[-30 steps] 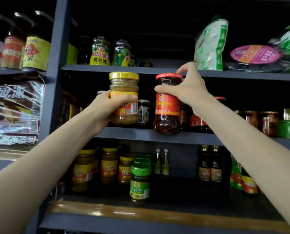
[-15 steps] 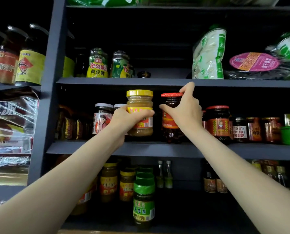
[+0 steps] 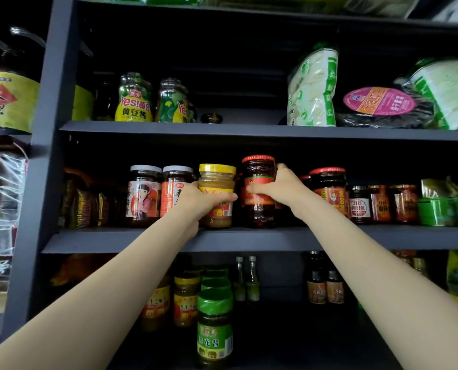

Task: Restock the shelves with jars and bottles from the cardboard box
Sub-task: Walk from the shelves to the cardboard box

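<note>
Step in hand: shelving 2 jars on the middle shelf (image 3: 249, 237). Left hand (image 3: 196, 200) wraps the yellow-lidded jar (image 3: 217, 196); right hand (image 3: 281, 186) clasps the red-lidded jar (image 3: 258, 193), both seemingly seated. Next, likely: release, withdraw clear of neighbouring jars.

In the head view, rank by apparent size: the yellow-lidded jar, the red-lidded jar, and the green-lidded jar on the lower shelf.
1. Green-lidded jar, though it sits nearer the camera.
2. Red-lidded jar, in the right hand.
3. Yellow-lidded jar, in the left hand.
</note>
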The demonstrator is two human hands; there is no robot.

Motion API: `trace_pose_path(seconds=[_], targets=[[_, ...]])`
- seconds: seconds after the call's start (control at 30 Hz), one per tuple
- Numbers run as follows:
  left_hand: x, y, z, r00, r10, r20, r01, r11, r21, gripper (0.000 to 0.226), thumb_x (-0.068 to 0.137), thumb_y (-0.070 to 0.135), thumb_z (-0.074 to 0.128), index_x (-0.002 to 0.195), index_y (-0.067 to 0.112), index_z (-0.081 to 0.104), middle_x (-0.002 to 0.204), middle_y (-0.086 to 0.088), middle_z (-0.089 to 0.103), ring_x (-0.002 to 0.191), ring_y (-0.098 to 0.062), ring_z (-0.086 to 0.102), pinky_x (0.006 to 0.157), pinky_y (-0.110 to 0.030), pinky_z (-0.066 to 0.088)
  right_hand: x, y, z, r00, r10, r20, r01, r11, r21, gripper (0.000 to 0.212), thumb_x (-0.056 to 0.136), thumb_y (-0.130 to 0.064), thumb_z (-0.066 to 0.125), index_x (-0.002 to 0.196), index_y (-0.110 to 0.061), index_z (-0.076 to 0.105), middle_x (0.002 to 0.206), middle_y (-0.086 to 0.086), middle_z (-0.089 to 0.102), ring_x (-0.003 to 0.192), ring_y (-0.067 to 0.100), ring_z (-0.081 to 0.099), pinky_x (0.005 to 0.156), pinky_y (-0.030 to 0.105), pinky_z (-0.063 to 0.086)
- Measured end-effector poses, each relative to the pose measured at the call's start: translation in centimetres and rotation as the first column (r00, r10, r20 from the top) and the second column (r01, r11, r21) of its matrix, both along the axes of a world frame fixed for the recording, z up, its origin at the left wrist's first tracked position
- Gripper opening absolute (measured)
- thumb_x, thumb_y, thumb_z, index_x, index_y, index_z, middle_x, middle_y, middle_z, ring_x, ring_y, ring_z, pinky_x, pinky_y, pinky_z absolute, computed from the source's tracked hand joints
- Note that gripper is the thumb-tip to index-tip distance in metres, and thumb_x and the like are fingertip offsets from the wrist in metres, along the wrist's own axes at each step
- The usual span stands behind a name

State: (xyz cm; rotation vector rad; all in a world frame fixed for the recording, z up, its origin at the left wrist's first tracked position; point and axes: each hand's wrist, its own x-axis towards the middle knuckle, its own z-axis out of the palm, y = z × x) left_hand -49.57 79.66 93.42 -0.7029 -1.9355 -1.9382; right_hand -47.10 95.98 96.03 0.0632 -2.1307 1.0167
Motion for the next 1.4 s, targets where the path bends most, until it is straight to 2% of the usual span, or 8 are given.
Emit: trace_pose_path(seconds=[0.13,0.27,0.4,0.57,1.13,1.27,1.33,1.4], targets=[[-0.5,-0.2,-0.1,1.000,-0.012,0.029,0.011,1.000,0.011,0.050,0.067,0.014,0.081,0.110,0.010,0.056,0.095,-0.007,0.063,0.078,-0.015,0.060,0.061,-0.025,0.049,-0.5,-0.3,-1.1,0.977,-0.189,0.100,0.169,0.969,0.182,0.083,0.063,-0.038,0.083,0.129,-0.005,0.044,0.125,0.012,0.053,0.114,0.028,0.052,0.096,0.036,0.046],[-0.6,-0.3,-0.3,0.999,-0.017,0.028,0.017,1.000,0.024,0.038,0.071,0.013,0.078,0.092,0.015,0.046,0.083,-0.002,0.056,0.075,-0.015,0.056,0.059,-0.024,0.046,-0.6,0.3,-0.5,0.982,-0.034,0.186,0.030,0.999,0.022,0.060,0.065,-0.016,0.084,0.115,-0.006,0.053,0.117,0.010,0.061,0.109,0.025,0.057,0.095,0.038,0.048],[-0.3,-0.3,-0.4,0.999,-0.019,0.025,0.019,1.000,0.005,0.034,0.072,0.016,0.077,0.084,0.018,0.045,0.082,-0.001,0.055,0.078,-0.016,0.056,0.061,-0.025,0.047,-0.8,-0.3,-0.6,0.974,-0.138,0.177,0.123,0.988,0.096,0.064,0.070,-0.014,0.080,0.123,-0.004,0.046,0.122,0.013,0.055,0.112,0.029,0.054,0.096,0.043,0.049],[-0.3,-0.3,-0.5,1.000,-0.010,0.025,0.010,1.000,-0.010,0.045,0.072,0.018,0.077,0.102,0.013,0.045,0.097,-0.006,0.058,0.095,-0.023,0.058,0.079,-0.034,0.048,-1.2,-0.7,-0.9,0.962,-0.243,0.128,0.220,0.960,0.171,0.066,0.072,-0.021,0.079,0.126,-0.003,0.044,0.123,0.015,0.054,0.112,0.031,0.054,0.095,0.042,0.049],[-0.8,-0.5,-0.4,0.998,-0.052,0.021,0.052,0.999,0.003,0.047,0.074,0.018,0.076,0.103,0.015,0.040,0.088,-0.001,0.053,0.094,-0.021,0.055,0.081,-0.034,0.047,-3.5,-0.6,-0.5,0.925,-0.293,0.242,0.269,0.954,0.129,0.066,0.075,-0.022,0.077,0.129,-0.003,0.045,0.126,0.016,0.053,0.114,0.032,0.055,0.098,0.039,0.047],[-0.9,-0.5,-0.3,0.999,-0.038,0.029,0.038,0.999,-0.001,0.050,0.071,0.019,0.078,0.108,0.014,0.045,0.099,-0.006,0.058,0.096,-0.022,0.058,0.083,-0.035,0.050,-1.4,-2.1,-1.1,0.927,-0.372,-0.049,0.372,0.895,0.245,0.042,0.086,-0.019,0.065,0.122,-0.003,0.051,0.122,0.017,0.057,0.111,0.033,0.056,0.084,0.033,0.045],[-0.6,-0.8,-0.4,0.997,-0.009,-0.074,0.007,1.000,-0.029,0.051,0.069,0.021,0.080,0.111,0.014,0.052,0.105,-0.006,0.063,0.094,-0.019,0.061,0.077,-0.029,0.051,0.5,-3.5,-1.8,0.951,-0.183,-0.248,0.237,0.949,0.206,0.032,0.091,-0.020,0.056,0.119,-0.006,0.054,0.116,0.011,0.061,0.107,0.026,0.058,0.083,0.030,0.044],[0.7,-1.5,-0.3,0.972,0.022,-0.235,-0.042,0.996,-0.081,0.054,0.068,0.026,0.080,0.115,0.017,0.054,0.105,-0.001,0.065,0.092,-0.013,0.062,0.072,-0.022,0.052,2.6,-4.9,-2.5,0.952,0.085,-0.294,-0.051,0.991,0.121,0.026,0.095,-0.023,0.049,0.117,-0.012,0.057,0.109,0.003,0.063,0.101,0.016,0.059,0.085,0.026,0.047]])
